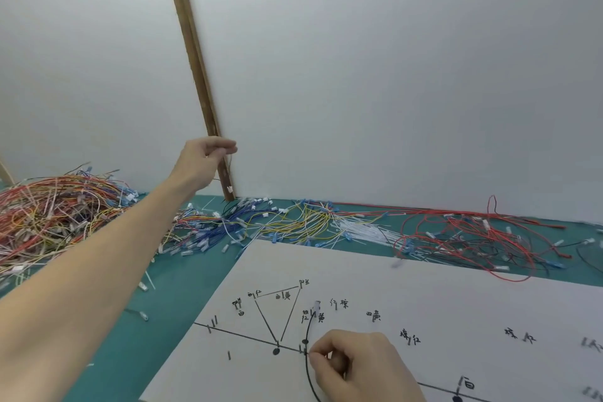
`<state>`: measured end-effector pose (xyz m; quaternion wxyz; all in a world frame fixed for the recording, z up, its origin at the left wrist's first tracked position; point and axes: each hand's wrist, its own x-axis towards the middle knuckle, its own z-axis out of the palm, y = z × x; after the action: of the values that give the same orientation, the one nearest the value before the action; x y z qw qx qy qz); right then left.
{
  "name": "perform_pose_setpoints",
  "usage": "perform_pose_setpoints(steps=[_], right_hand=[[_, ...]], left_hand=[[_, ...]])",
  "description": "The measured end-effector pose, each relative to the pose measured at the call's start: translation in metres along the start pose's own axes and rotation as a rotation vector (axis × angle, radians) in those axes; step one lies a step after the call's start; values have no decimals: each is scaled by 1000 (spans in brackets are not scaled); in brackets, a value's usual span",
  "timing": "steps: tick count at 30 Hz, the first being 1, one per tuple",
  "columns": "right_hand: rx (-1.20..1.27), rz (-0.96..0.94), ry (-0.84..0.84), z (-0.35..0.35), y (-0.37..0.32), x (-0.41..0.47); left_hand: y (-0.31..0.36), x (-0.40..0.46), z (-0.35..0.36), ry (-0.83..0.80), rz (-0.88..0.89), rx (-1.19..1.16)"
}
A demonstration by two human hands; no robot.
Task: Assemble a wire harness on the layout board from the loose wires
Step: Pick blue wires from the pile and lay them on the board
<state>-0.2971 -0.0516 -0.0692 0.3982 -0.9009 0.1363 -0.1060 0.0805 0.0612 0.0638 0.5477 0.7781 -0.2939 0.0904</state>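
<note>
Nearest the lens, the left forearm crosses the lower left and ends at the left hand [205, 160], which is raised well above the layout board [424, 297]; its fingertips are pinched on a thin dark wire [230, 173] that hangs down to a small white connector. Left of the board and beyond it, a dense tangle of red, orange and white wires [55, 209] is heaped on the green mat [156, 320]. Just beyond the board's far edge, loose wires are spread in colour groups: blue [208, 228], yellow [306, 219], white [368, 232], then red [473, 235]. A wooden post [192, 52] rises from the mat behind the blue group. On the board's near edge the right hand [362, 365] is curled, thumb and forefinger pinched at the black curved line [308, 333] close to a pair of pegs; whether a wire end is held there cannot be told. The board is a white sheet marked with black routing lines, dots, short pegs and handwritten labels. For the step judged in hand, routing one wire, the near end should be kept fixed at its pegs while the raised length is lowered along the drawn curve without slack or kinks.
</note>
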Motion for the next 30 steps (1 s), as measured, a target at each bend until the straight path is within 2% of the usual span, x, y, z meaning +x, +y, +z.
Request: perform_pose_setpoints(steps=[3,5,7,11,15,21,24,30], right_hand=[[13,11,1,-2,-2,0],[26,12,3,-2,-2,0],[50,9,3,-3,-3,1],[108,-8,36,-3,-2,1],[332,-7,177,-7,-4,-2],[703,-66,358,-16,-15,-6],[735,-170,472,-24,-21,-11],[794,-362,583,-33,-29,-19]], left_hand=[[16,1,4,5,-18,-132],[29,1,3,81,-65,-335],[45,-1,1,63,-105,-534],[84,-12,-1,-34,62,-504],[126,-42,0,-89,184,-512],[171,-109,5,-344,265,-589],[183,-148,11,-515,255,-641],[179,-217,18,-900,209,-633]])
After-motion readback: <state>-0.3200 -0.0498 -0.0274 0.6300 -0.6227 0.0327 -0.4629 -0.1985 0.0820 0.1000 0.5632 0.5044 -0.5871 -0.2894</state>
